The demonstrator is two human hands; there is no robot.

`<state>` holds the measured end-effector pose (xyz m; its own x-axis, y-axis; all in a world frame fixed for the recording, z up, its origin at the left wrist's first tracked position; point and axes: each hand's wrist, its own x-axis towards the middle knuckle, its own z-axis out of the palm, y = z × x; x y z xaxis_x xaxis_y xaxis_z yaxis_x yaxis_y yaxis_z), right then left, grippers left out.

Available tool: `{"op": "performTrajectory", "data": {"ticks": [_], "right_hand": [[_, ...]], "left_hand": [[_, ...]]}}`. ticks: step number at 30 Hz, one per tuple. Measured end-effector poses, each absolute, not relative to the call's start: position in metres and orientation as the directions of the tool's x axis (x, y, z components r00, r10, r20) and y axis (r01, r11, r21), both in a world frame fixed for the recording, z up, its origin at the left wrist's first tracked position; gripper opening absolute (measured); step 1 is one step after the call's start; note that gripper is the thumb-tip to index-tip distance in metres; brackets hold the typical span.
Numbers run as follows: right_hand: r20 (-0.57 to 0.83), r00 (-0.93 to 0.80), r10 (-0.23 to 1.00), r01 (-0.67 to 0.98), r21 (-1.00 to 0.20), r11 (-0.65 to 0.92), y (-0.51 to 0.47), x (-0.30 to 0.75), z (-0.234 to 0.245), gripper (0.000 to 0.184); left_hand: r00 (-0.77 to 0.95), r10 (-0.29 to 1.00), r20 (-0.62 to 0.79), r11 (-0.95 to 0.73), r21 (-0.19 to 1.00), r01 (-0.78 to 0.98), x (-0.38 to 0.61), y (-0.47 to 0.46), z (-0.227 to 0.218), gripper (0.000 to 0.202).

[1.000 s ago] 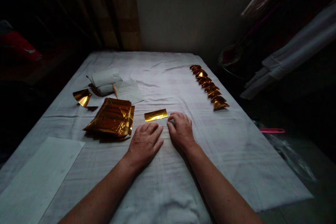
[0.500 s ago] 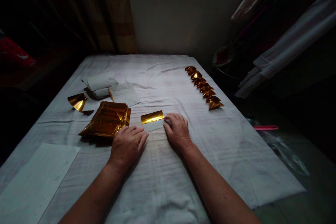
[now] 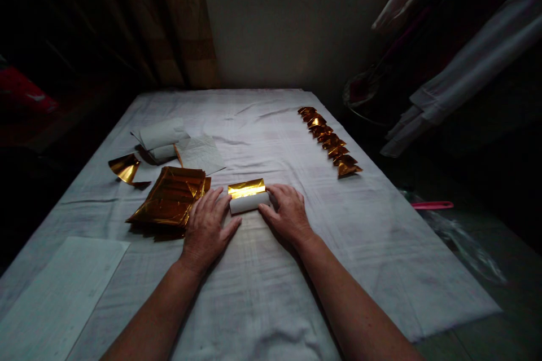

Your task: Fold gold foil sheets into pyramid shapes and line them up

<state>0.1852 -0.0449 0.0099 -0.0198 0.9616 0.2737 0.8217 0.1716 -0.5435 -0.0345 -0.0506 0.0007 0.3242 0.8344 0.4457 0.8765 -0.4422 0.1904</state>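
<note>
A small sheet of gold foil paper [image 3: 247, 187] lies in front of me, its near edge curled up into a pale roll. My left hand [image 3: 209, 223] is at the sheet's left end, index fingertip on the edge and thumb just below the near corner. At the right end, my right hand [image 3: 289, 211] grips the paper between thumb and bent fingers. Just left of my left hand sits a stack of gold foil sheets [image 3: 169, 197]; my fingers overlap its right side in view.
Folded gold foil pieces [image 3: 336, 150] run in a row along the table's right side. Crumpled pale paper [image 3: 163, 135] and a curled gold strip [image 3: 126, 168] lie at the back left. A white sheet [image 3: 63, 293] lies front left on the white tablecloth [image 3: 262, 293]. A pink handle [image 3: 432, 205] shows beyond the right edge.
The near part of the gold foil paper has gone from flat to curled upward. My left fingers have moved forward and spread along its left end; my right thumb has shifted onto the roll.
</note>
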Motion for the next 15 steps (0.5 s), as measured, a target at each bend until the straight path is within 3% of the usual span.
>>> {"op": "performTrajectory", "data": {"ticks": [10,15], "right_hand": [[0.295,-0.036,0.955,0.812,-0.548,0.200,-0.0444,0.1885,0.0076,0.038],[0.289,-0.046,0.956,0.791,-0.574,0.212,-0.0447,0.1888,0.0066,0.042]], "left_hand": [[0.350,0.848,0.397,-0.482,0.304,0.822,-0.0336,-0.0493,0.0039,0.008],[0.384,0.808,0.448,-0.555,0.359,0.750,-0.0320,-0.0484,0.0038,0.015]]}}
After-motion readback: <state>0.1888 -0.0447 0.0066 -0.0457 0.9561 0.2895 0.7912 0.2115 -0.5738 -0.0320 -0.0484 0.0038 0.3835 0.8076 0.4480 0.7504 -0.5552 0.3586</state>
